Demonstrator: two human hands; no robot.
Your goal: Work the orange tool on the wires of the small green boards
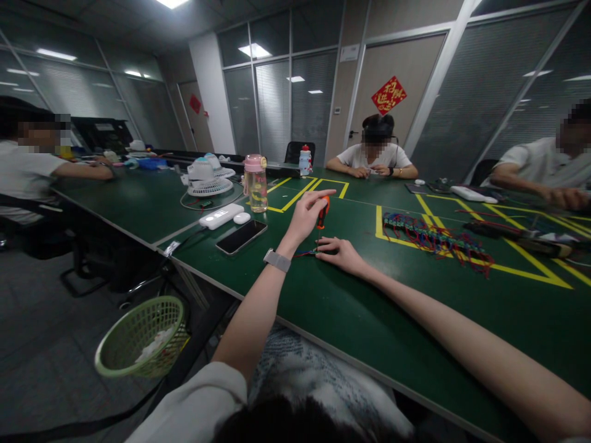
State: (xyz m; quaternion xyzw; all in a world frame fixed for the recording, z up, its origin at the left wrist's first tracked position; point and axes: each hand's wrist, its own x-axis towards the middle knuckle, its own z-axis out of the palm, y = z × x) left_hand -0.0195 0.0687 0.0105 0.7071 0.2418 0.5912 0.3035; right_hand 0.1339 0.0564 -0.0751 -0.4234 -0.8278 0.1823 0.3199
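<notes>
My left hand [306,215], with a watch on its wrist, is closed round the orange and black handle of a screwdriver [324,215]. The screwdriver stands nearly upright, its thin shaft pointing down at the table. Low on the tabletop, my right hand [340,255] has its fingertips pinched at a small part with coloured wires [305,253]. The screwdriver's tip comes down at these fingertips. Most of the small part is hidden by the fingers, so its exact kind does not show.
On the green table [351,320] lie a phone [241,237], a white power strip [221,216] and a row of wired parts [438,237]. A pink-lidded bottle [257,187] and white fans [207,178] stand beyond. A green basket [138,338] is on the floor. Several people sit around.
</notes>
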